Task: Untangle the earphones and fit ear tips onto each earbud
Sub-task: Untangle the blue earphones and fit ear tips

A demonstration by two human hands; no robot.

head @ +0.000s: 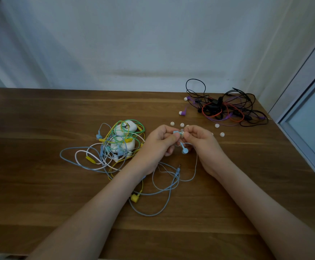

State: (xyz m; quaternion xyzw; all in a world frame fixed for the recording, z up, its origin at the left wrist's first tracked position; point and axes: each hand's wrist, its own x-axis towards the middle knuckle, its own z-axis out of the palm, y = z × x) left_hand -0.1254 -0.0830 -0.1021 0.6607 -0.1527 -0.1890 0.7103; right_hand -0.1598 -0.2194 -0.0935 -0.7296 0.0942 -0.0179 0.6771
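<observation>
My left hand pinches a light blue earbud at the table's middle. My right hand pinches a pale ear tip right against that earbud. The second blue earbud hangs between my hands, and its grey-blue cable loops on the table toward me, ending in a jack plug. Several loose white ear tips lie just beyond my fingers. A tangle of green, yellow, white and blue earphones sits to the left.
Two white cases lie under the coloured tangle. A second heap of black, purple and red earphones sits at the back right of the wooden table. A wall runs behind; a window frame borders the right edge.
</observation>
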